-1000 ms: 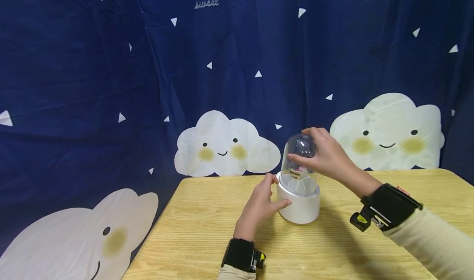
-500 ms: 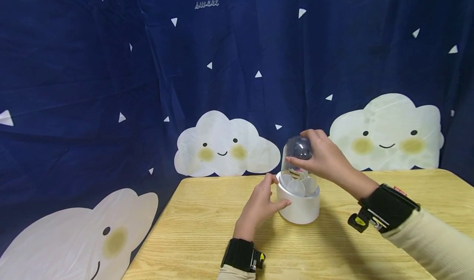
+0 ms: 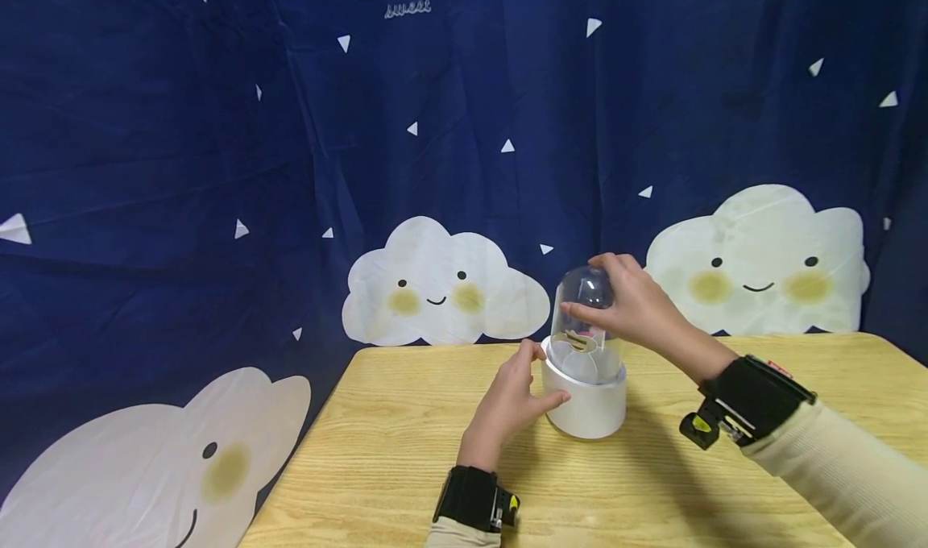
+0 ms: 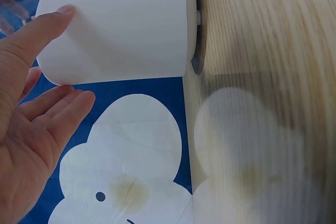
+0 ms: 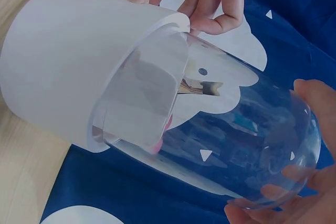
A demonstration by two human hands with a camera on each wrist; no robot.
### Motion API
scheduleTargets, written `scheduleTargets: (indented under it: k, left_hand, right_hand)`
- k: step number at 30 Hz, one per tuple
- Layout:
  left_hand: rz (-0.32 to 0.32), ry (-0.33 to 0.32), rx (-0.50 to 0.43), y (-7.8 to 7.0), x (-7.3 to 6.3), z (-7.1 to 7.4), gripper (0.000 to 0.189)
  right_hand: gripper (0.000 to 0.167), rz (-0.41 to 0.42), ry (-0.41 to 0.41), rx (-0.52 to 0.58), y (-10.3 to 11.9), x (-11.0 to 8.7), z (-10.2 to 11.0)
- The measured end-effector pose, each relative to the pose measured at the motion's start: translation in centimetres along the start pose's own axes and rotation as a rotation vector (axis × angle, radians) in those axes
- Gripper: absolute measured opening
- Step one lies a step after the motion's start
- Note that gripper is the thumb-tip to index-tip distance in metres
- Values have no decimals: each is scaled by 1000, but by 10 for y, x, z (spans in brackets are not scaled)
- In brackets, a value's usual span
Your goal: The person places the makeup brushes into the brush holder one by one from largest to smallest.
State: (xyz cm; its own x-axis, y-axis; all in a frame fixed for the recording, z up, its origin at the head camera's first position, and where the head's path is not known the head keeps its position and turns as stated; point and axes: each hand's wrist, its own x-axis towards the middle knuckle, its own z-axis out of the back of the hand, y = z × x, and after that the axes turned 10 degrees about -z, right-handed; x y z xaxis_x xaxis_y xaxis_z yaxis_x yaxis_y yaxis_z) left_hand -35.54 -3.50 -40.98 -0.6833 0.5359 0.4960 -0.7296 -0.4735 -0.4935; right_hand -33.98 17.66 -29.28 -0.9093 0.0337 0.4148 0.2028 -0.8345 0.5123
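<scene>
A white round holder (image 3: 589,409) stands upright on the table. Its clear domed cover (image 5: 247,140) sits in the mouth of the holder, just inside the rim. My right hand (image 3: 641,306) grips the dome near its top, thumb on the near side and fingers over the crown. With thumb and fingers spread around the holder's left side, my left hand (image 3: 507,403) holds it at the rim. Through the clear plastic show a pale divided insert (image 5: 139,87), a brown-and-gold brush-like tip (image 5: 205,87) and something pink (image 5: 159,144).
The holder rests on a light wood-grain table (image 3: 406,451), fairly near its back edge. Behind that edge hangs a dark blue curtain (image 3: 449,177) with smiling clouds and small white triangles. Black straps with small cameras (image 3: 754,399) are worn on both wrists.
My right hand and the dome have dropped slightly and shifted a touch to the left. The left hand and the white holder have stayed in place.
</scene>
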Motion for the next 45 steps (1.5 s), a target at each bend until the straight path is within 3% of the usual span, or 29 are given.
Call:
scheduleTargets:
  k: [18,27,30,33,38,45]
  left_hand:
    - [-25,-16,30,1,-1,-1,58]
    - [-220,-204,240,-3,1,-3,34]
    - [-326,-225,302,-7,3,-4,22]
    - [-410,-202,373,-10,5,-5,16]
    - [-431,-164,436,-15,5,-10,17]
    - [-405,-187,474,-18,5,-13,18]
  right_hand:
    - [80,89,-29,22,-4,2,3]
    - [77,139,-65,43,-7,1,2]
    - [77,140,-62,45,-8,1,1]
    - [78,131,-62,53,-8,0,0]
    - [78,97,-94,76,-8,0,2]
    - [77,83,-117,93,-9,1,9]
